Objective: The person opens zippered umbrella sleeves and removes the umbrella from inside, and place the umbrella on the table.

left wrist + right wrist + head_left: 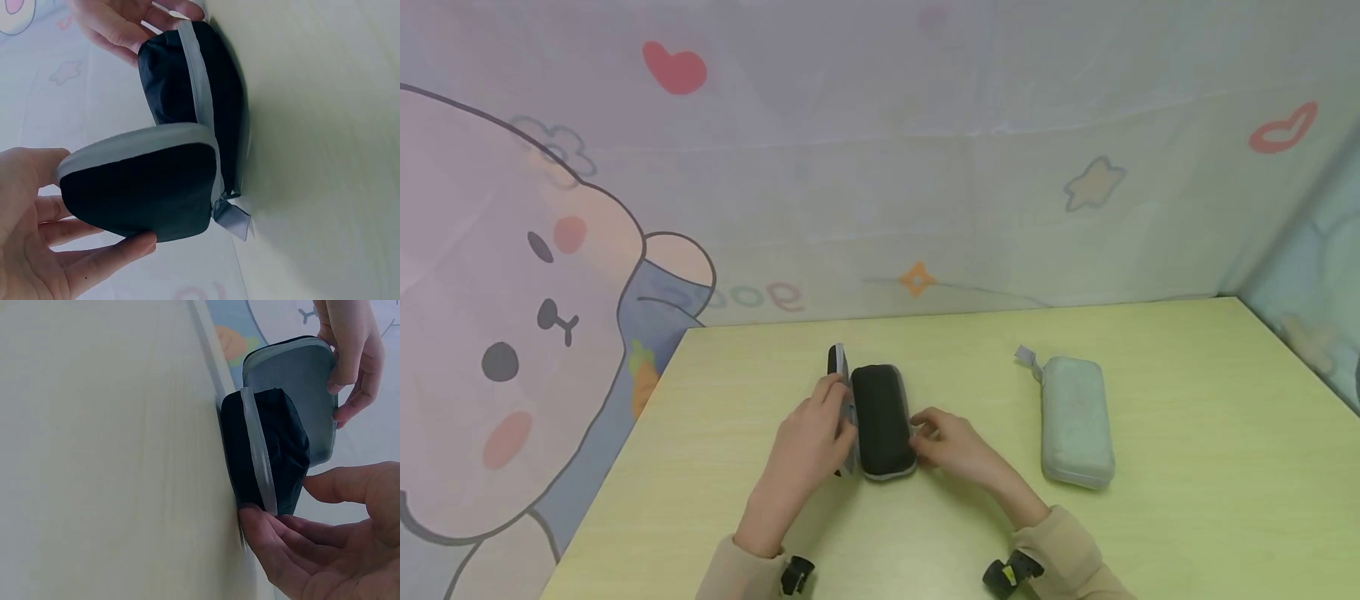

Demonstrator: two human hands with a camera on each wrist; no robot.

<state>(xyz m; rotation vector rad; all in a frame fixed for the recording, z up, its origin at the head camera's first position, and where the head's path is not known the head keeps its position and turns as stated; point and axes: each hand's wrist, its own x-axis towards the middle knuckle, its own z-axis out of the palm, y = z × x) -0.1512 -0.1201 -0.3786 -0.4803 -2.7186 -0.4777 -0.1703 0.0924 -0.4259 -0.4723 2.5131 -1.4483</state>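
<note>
A black zip case (883,421) with a grey zipper edge lies unfolded on the table, its lid (137,194) standing up on the left side. The lid's grey inner face (290,381) shows in the right wrist view. My left hand (808,437) grips the lid between thumb and fingers. On the opposite side, my right hand (951,446) holds the body of the case, thumb on its upper face and fingers (262,534) along the zipper side. A grey pull tab (232,220) hangs at the zipper's end by the lid.
A pale green case (1077,421) with a fabric tab (1026,357) lies on the right of the light wood table (1210,467). Behind the table hangs a printed cloth (880,167) with a cartoon bear, hearts and stars.
</note>
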